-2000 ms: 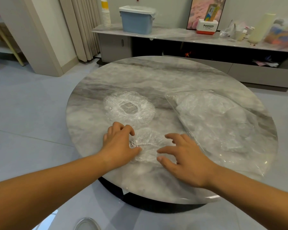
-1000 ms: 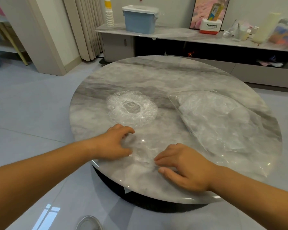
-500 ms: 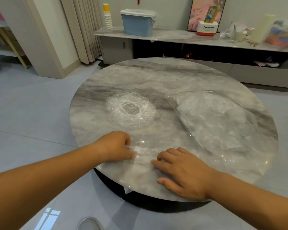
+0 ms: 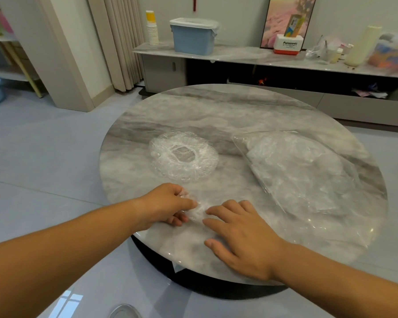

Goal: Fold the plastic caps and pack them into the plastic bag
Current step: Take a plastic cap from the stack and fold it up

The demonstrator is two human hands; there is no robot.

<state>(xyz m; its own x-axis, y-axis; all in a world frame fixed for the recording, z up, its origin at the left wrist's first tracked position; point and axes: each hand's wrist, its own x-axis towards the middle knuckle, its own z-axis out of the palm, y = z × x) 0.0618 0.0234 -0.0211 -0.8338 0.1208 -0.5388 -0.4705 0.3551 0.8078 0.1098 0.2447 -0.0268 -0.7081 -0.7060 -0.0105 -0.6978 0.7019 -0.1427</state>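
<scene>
Two caps were out of the bag, and the near cap (image 4: 197,211) was the one under my hands. It sat low in the frame, just left of centre, close to the near edge of the table (image 4: 216,106). Two seconds before, it lay as a loose, flat patch between my hands; by this moment it had shrunk to a small crumpled wad.

My left hand (image 4: 166,206) had gone from pressing down on it to pinching it, thumb on top and fingers curled beneath. A bit of film poked up by the knuckles. My right hand (image 4: 241,232) lay flat on the marble, fingers straight and a little spread, the fingertips touching the wad's right side. It had slid in toward the left hand as the plastic gathered.

I judged the fold on this cap to be nearly finished. The next move would likely be to carry it right to the plastic bag (image 4: 303,173), which lay on the right half of the table with crumpled caps already showing through it.

The far cap (image 4: 184,157) sat where it had been, open and round at the middle of the frame, apart from both hands and not yet folded.
</scene>
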